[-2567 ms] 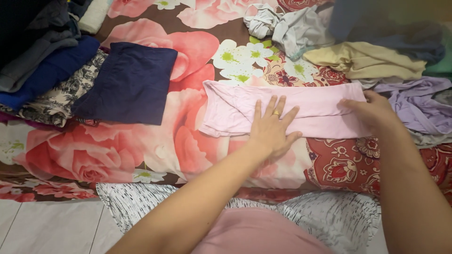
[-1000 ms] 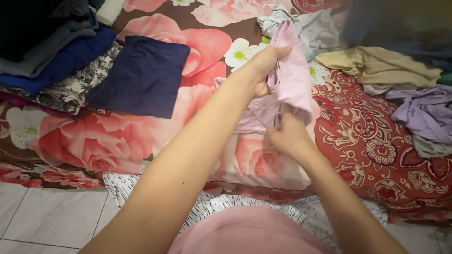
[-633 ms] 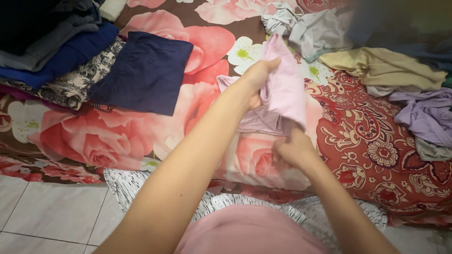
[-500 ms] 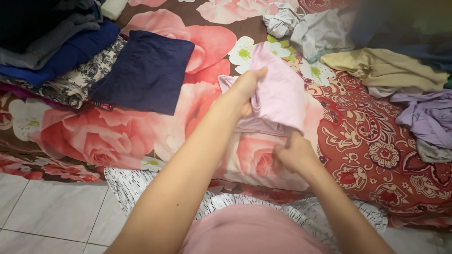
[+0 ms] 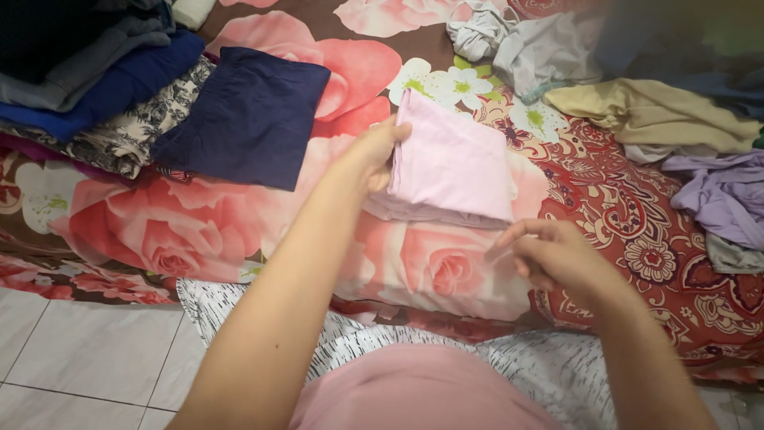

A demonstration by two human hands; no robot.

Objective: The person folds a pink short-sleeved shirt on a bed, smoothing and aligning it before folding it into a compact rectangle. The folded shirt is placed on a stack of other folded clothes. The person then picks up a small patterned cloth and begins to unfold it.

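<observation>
Now one left hand grips one folded pink garment.

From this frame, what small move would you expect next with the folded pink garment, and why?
Probably the left hand lets go or presses it flat. The pink garment already lies folded on the floral sheet, the left hand grips only its left edge, and the right hand is off it, open.

A bed under a rose-patterned sheet fills the scene; pale floor tiles show near left.
</observation>
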